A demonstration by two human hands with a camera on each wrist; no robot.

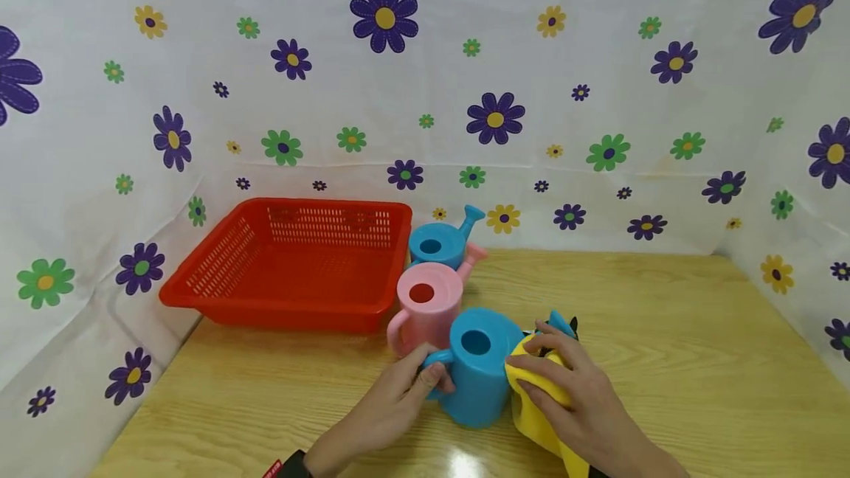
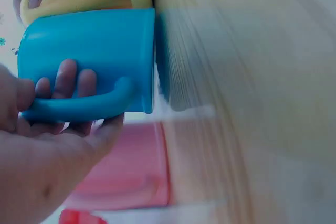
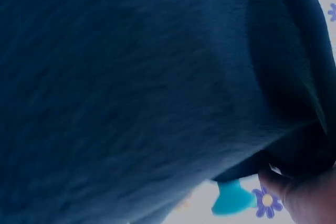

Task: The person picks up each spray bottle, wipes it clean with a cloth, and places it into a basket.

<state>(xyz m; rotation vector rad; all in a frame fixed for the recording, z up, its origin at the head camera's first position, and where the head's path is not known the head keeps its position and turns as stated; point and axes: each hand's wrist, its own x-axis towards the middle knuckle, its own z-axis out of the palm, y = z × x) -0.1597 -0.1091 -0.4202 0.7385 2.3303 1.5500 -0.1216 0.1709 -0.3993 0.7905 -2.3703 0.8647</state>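
Observation:
In the head view, a blue watering can stands on the table with its handle toward the left. My left hand grips that handle, fingers curled through it, as the left wrist view also shows. With my right hand I hold a yellow cloth against the can's right side, partly covering the spout. The blue spout tip shows beyond my fingers, beside a dark bit of cloth. A dark blue fabric surface fills most of the right wrist view, with the spout tip below it.
A pink watering can stands just behind, and another blue watering can stands farther back. To their left is a red plastic basket with slotted sides. A white flowered sheet hangs behind the wooden table.

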